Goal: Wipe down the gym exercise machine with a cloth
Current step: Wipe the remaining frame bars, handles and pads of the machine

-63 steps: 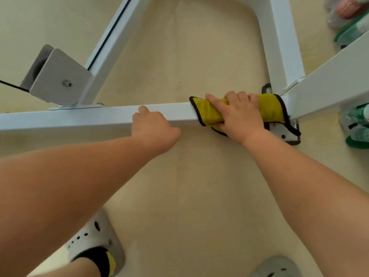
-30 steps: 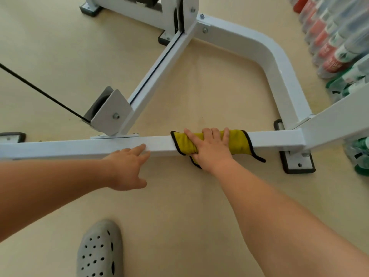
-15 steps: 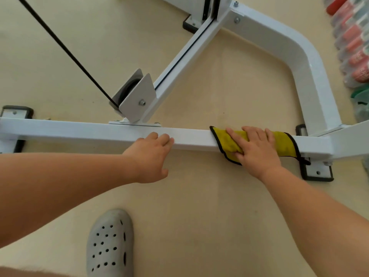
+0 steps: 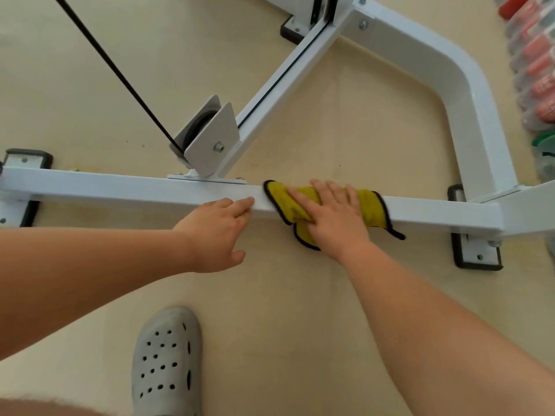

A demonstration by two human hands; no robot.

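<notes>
i see the white machine frame (image 4: 468, 94) spread low on the floor, so the person bends over it with both arms reaching down. its long crossbar (image 4: 120, 187) runs left to right under both hands, and that is the part being wiped now, i judge. the yellow cloth (image 4: 368, 205) lies draped over the top of the bar and hangs down its near face, directly beneath the right hand (image 4: 336, 217), probably so one pass cleans two faces at once. that hand lies flat on it, digits spread and straight across the bar top, pressing rather than clutching, which lets the cloth slide along. the left hand (image 4: 216, 232) rests just left of the cloth, not touching it, fingers (image 4: 240, 204) straight on the bare bar and thumb apart below; it holds nothing and seems there to steady the lean. beyond the left hand stands the pulley bracket (image 4: 211, 139) with its black cable (image 4: 114, 64) running up and away. well to the right of the cloth sits a black-edged foot plate (image 4: 477, 253). the bar left of the grip looks not yet covered.
</notes>
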